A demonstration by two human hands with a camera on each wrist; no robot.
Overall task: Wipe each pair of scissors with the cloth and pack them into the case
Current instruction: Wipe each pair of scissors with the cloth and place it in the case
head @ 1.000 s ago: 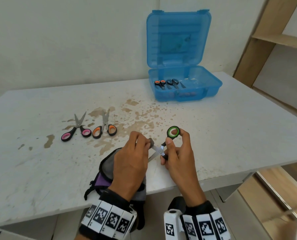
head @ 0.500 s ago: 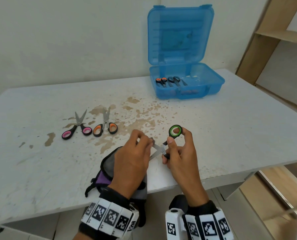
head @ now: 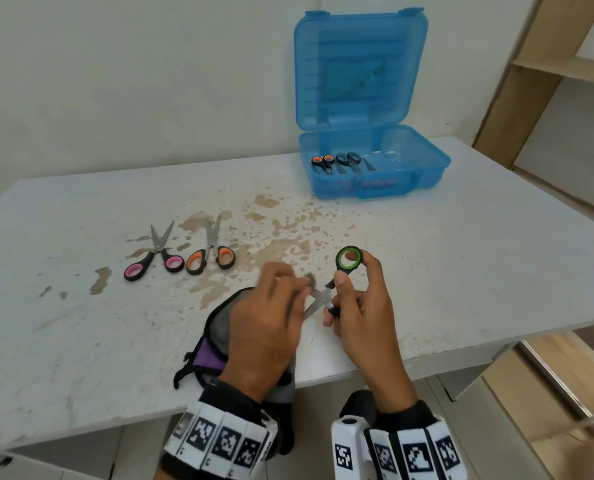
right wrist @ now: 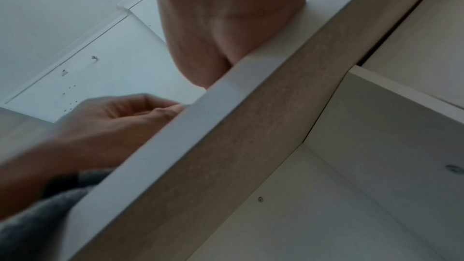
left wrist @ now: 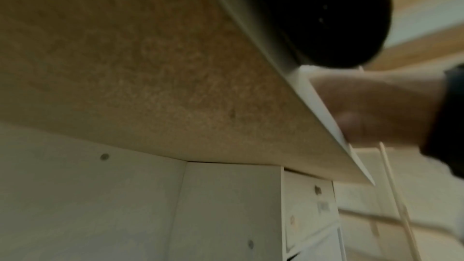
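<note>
Right now the right hand pinches the green-handled scissors, blades slanting toward the left hand, whose fingers pinch the cloth on them.

1. No words, brand names or numbers can be read anywhere in these views.
2. The only signs are black-and-white square coded markers, printed on the white segmented band on the left wrist and on the white segmented band on the right wrist; they carry patterns, not letters.
</note>
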